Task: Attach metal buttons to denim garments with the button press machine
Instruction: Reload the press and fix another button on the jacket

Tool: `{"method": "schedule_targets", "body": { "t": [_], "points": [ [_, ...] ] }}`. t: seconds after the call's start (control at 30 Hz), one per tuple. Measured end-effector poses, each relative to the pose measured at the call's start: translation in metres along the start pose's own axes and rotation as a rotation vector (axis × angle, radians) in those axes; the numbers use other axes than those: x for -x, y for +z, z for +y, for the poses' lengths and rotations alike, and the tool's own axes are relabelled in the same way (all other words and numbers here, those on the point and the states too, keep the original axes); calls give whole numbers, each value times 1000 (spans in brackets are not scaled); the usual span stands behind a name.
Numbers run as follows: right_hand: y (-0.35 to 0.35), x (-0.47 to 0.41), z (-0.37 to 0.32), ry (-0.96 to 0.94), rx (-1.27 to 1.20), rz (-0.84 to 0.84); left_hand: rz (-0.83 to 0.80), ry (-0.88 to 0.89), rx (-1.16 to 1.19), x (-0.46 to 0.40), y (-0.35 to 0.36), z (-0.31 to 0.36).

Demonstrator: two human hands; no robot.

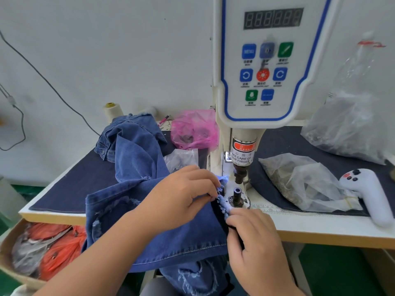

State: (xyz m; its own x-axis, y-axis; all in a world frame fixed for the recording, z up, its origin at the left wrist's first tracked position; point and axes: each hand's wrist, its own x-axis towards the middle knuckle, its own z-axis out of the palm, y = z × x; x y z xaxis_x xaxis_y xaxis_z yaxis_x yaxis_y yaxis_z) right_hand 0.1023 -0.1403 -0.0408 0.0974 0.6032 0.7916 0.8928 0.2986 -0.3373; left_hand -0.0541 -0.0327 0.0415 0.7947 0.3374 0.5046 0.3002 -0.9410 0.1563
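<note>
A white wall backs the counter (pixel 320 223), which is spread with a dark cloth. At far left, below the counter's edge, a cardboard box (pixel 8 248) holds orange material. A cream thread cone (pixel 112 111) stands near the wall, and the denim garment (pixel 136 167) runs from there down over the front edge. A pink bag (pixel 193 129) lies behind it. The left hand (pixel 181 197) pinches the garment's frayed edge, its grip closed on the cloth just beside the lower die (pixel 237 196) of the button press machine (pixel 263 82). The right hand (pixel 254 233) pinches the same edge from below. Further right lie clear plastic bags (pixel 303 182) and a white handheld controller (pixel 367 193).
</note>
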Motion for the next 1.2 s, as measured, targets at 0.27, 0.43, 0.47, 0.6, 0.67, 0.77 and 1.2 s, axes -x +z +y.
{"method": "schedule_targets", "body": {
  "t": [0.27, 0.43, 0.47, 0.6, 0.67, 0.77, 1.2],
  "points": [
    [-2, -2, -4, 149, 43, -194, -85, 14, 29, 0, -2, 10],
    [-4, 1, 0, 84, 36, -144, -151, 36, -29, -1, -3, 10],
    [-4, 1, -1, 78, 28, -125, -143, 48, -88, -2, -3, 10],
    [-2, 2, -3, 21, 35, -84, -80, 54, -215, -6, 1, 8],
    [-1, 1, -4, -12, 38, -79, -25, 36, -224, -6, 2, 5],
    [-2, 1, -5, -34, 28, -90, 37, -13, -185, -5, 5, 4],
    [-5, -5, 0, 174, -52, -271, 80, -152, 130, 1, 21, 6]
  ]
}}
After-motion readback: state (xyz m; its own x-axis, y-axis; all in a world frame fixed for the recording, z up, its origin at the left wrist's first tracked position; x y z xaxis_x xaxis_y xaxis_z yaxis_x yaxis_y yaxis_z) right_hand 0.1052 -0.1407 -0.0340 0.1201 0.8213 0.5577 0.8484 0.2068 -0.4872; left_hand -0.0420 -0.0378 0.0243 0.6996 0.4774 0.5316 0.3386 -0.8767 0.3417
